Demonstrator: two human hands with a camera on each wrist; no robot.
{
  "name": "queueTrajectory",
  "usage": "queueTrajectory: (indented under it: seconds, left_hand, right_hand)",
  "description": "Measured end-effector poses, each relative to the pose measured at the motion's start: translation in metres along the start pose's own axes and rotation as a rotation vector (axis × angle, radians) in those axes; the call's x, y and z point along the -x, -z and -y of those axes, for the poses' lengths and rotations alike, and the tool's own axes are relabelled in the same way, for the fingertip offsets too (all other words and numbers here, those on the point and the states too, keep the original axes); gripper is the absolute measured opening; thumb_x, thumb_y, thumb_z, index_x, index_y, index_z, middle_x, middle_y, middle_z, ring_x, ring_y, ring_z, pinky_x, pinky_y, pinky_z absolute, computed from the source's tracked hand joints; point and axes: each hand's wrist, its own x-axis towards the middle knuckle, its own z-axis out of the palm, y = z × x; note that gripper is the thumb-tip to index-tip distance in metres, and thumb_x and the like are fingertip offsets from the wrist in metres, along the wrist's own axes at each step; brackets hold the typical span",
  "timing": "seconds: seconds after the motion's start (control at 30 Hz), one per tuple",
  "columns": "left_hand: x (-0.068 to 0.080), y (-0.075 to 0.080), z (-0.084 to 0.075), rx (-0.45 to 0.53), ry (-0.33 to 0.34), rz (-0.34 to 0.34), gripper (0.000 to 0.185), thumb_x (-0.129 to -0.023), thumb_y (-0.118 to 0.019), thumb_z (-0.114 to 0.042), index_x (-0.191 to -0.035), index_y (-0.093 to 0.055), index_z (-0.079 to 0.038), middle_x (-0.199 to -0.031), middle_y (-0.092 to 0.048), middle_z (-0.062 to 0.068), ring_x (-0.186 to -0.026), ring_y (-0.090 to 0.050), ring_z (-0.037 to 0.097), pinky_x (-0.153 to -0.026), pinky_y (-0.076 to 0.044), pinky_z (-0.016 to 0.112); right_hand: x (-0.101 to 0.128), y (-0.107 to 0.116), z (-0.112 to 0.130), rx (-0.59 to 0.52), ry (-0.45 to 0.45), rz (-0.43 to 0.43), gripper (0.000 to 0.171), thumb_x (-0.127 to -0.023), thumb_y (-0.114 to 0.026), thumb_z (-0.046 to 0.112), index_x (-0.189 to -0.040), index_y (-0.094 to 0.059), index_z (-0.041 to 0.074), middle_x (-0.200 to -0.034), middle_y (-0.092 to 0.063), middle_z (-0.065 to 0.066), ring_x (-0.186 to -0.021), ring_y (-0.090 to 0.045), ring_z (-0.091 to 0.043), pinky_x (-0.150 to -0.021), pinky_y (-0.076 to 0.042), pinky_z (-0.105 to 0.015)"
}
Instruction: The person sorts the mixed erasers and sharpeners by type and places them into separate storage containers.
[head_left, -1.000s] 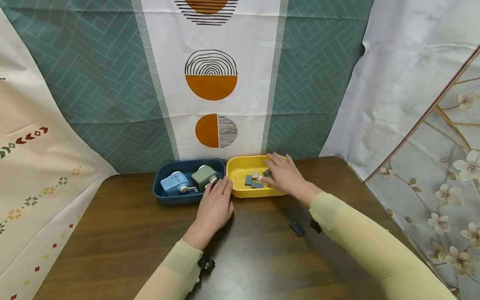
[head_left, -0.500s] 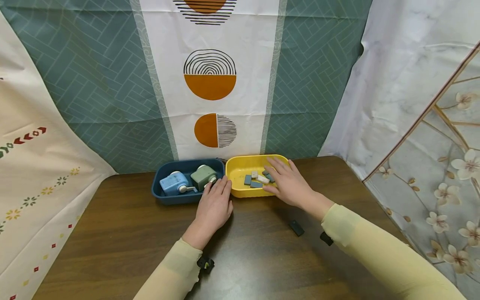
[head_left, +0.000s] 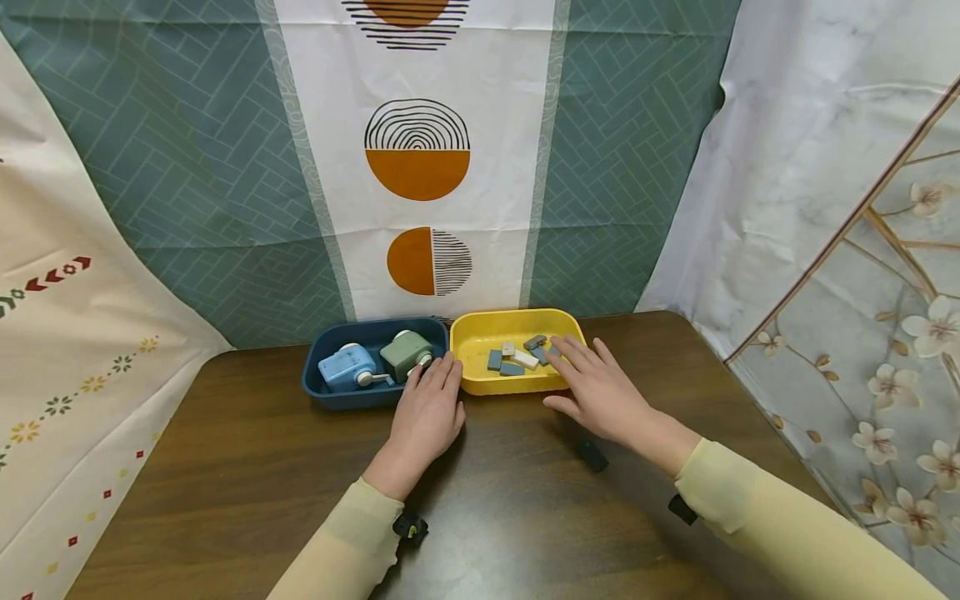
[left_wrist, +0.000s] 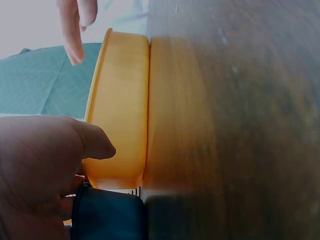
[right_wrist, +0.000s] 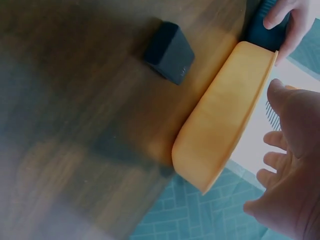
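With fingers straight, my left hand (head_left: 427,412) lies over the near right corner of a navy tray (head_left: 341,402). In the left wrist view its thumb overlaps the yellow tray (left_wrist: 120,110). Inside the navy tray are a light blue box (head_left: 348,365) and a green box (head_left: 406,352), each with a white knob and crank. My right hand (head_left: 600,392), fingers spread and holding nothing, hovers at the near right rim of the yellow tray. Several small blue-grey and white blocks lie in that tray, including a white one (head_left: 526,359).
A black rectangular block (right_wrist: 170,52) lies on the brown wooden table (head_left: 495,500), below my right hand. Patterned cloths (head_left: 210,167) hang behind the trays and along both sides.
My right hand has drawn back from inside the yellow tray toward the near right, uncovering more of the blocks. The left hand stays in place on the navy tray.
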Motion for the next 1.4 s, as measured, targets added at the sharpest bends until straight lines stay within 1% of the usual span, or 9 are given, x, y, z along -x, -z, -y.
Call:
queueTrajectory:
  seconds: [0.1,0.2,0.3,0.5,0.67,0.9,1.07,1.4]
  left_hand:
    - [0.0,-0.001,0.0,-0.005,0.002,0.0,0.07,-0.106,-0.075,-0.024,-0.167,-0.046,-0.003,-0.175,-0.038,0.016,-0.16,-0.04,0.036,-0.132,-0.024,0.06]
    - [-0.001,-0.001,0.0,-0.006,0.002,0.0,0.07,-0.106,-0.075,-0.024,-0.167,-0.047,-0.003,-0.175,-0.039,0.016,-0.16,-0.04,0.036,-0.132,-0.024,0.06]
    - [-0.001,-0.001,0.0,-0.005,0.005,0.002,0.071,-0.105,-0.075,-0.024,-0.167,-0.046,-0.003,-0.176,-0.038,0.016,-0.16,-0.04,0.036,-0.132,-0.024,0.06]
    - [0.0,0.0,0.0,0.001,0.008,-0.003,0.071,-0.105,-0.076,-0.023,-0.166,-0.047,-0.003,-0.175,-0.039,0.016,-0.16,-0.04,0.036,-0.133,-0.024,0.06]
    - [0.001,0.0,0.0,-0.002,0.004,-0.009,0.071,-0.105,-0.076,-0.023,-0.166,-0.047,-0.003,-0.175,-0.04,0.016,-0.16,-0.041,0.036,-0.132,-0.024,0.06]
    - [0.0,-0.001,0.0,-0.005,-0.001,-0.015,0.07,-0.105,-0.076,-0.023,-0.166,-0.048,-0.002,-0.175,-0.04,0.017,-0.159,-0.042,0.036,-0.132,-0.024,0.06]
    - [0.0,-0.001,0.0,-0.01,-0.007,-0.02,0.07,-0.105,-0.076,-0.023,-0.165,-0.048,-0.002,-0.174,-0.041,0.017,-0.159,-0.042,0.037,-0.132,-0.025,0.061]
    - [0.0,0.0,0.0,0.0,-0.002,-0.001,0.07,-0.106,-0.075,-0.023,-0.166,-0.047,-0.002,-0.175,-0.039,0.016,-0.16,-0.04,0.036,-0.133,-0.023,0.06]
  right_hand:
    - [0.008,0.0,0.001,0.004,0.009,-0.016,0.079,-0.102,-0.079,0.048,-0.161,-0.054,0.002,-0.171,-0.045,-0.021,-0.16,-0.037,-0.042,-0.129,-0.023,-0.07]
    - [0.016,0.001,0.002,0.005,0.008,-0.018,0.078,-0.102,-0.079,0.048,-0.16,-0.055,0.001,-0.173,-0.042,-0.02,-0.16,-0.037,-0.043,-0.129,-0.023,-0.07]
    - [0.023,0.002,0.004,0.001,0.002,-0.008,0.077,-0.102,-0.079,0.048,-0.159,-0.057,0.001,-0.174,-0.041,-0.019,-0.16,-0.038,-0.042,-0.128,-0.024,-0.071]
    - [0.036,0.001,0.008,0.007,-0.004,0.009,0.077,-0.101,-0.08,0.049,-0.158,-0.058,0.001,-0.172,-0.043,-0.018,-0.16,-0.039,-0.041,-0.128,-0.026,-0.07]
    - [0.045,-0.002,0.012,0.007,-0.009,0.023,0.078,-0.101,-0.08,0.049,-0.158,-0.058,0.001,-0.172,-0.044,-0.019,-0.159,-0.04,-0.042,-0.127,-0.027,-0.071]
    - [0.059,-0.008,0.015,0.001,-0.03,0.053,0.079,-0.1,-0.081,0.05,-0.159,-0.057,0.003,-0.171,-0.045,-0.019,-0.159,-0.039,-0.042,-0.128,-0.025,-0.071]
    - [0.072,-0.012,0.017,-0.007,-0.027,0.063,0.08,-0.099,-0.082,0.049,-0.159,-0.057,0.003,-0.17,-0.046,-0.02,-0.158,-0.04,-0.043,-0.126,-0.029,-0.072]
    - [0.087,-0.014,0.015,0.005,-0.033,0.086,0.077,-0.098,-0.084,0.048,-0.155,-0.061,0.001,-0.168,-0.049,-0.02,-0.156,-0.044,-0.045,-0.123,-0.033,-0.073]
